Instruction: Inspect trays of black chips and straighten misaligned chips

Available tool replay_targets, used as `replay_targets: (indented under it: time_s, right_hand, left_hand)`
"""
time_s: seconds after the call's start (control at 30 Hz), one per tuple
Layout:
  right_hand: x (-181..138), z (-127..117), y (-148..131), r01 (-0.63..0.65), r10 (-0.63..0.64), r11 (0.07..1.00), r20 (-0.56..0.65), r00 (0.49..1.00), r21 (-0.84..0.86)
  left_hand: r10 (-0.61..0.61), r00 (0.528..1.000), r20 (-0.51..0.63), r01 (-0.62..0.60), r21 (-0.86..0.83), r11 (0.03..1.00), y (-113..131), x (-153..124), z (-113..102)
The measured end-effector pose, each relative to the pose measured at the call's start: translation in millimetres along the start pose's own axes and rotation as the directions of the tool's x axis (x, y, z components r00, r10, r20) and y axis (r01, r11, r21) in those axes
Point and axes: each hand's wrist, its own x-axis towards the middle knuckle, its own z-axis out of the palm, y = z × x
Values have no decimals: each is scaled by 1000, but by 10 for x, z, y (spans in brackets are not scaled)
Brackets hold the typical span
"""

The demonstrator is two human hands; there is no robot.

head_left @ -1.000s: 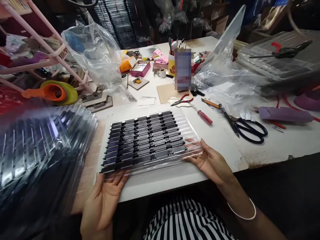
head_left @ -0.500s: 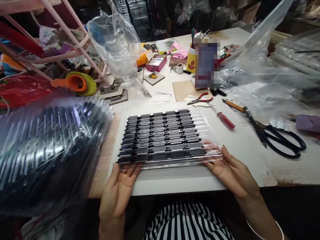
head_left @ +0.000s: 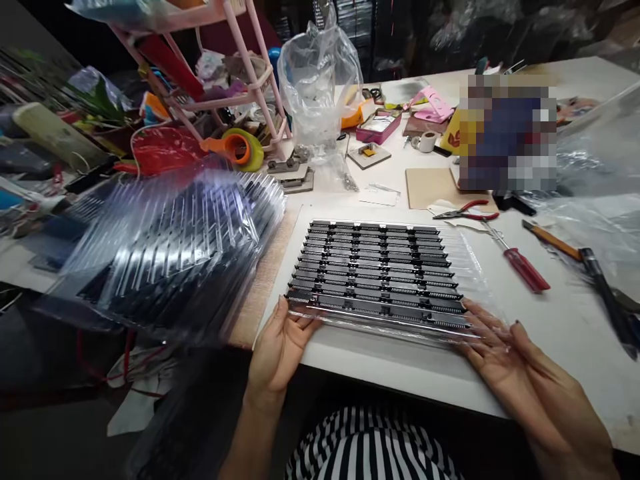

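Note:
A clear plastic tray [head_left: 370, 273] filled with rows of black, comb-edged strips is held over a white board [head_left: 350, 367] in front of me. My left hand [head_left: 285, 343] grips its near left corner, thumb on the edge and fingers underneath. At the near right corner my right hand [head_left: 520, 373] closes on the tray, its fingers showing through the clear plastic. To the left lies a stack of similar clear trays [head_left: 185, 247] with dark contents, fanned out and partly over the table edge.
Red-handled pliers [head_left: 467, 211], a red screwdriver [head_left: 525, 269] and a black-and-orange tool [head_left: 595, 273] lie to the right. A pink rack [head_left: 255, 80], a tape dispenser [head_left: 237, 148] and a clear bag [head_left: 320, 87] stand at the back left. A blurred-out patch covers part of the back right.
My view has swung left, so everything appears farther right and more of the tray stack shows. Both hands still hold the tray over the board.

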Motion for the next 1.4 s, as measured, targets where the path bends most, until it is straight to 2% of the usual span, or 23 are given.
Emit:
replay_targets:
  time_s: [0.17, 0.37, 0.77, 1.2, 1.4]
  right_hand:
    - [-26, -30, -13, -41, 42, 999, 59, 997, -14]
    - [-4, -46, 31, -6, 3, 1000, 92, 996, 26]
    - [38, -109, 66, 32, -48, 996, 188, 981, 83]
    - [45, -91, 81, 96, -125, 988, 261, 957, 122]
    - [44, -75, 102, 149, -180, 979, 255, 950, 137]
  left_hand:
    - [-63, 998, 23, 61, 58, 996, 27, -21, -13]
    - [-42, 999, 31, 42, -2, 999, 16, -3, -14]
    - [-36, 999, 20, 36, -17, 999, 16, 30, -43]
    - [-32, 998, -51, 31, -9, 999, 31, 70, -55]
    - [-30, 992, -124, 34, 25, 999, 35, 82, -4]
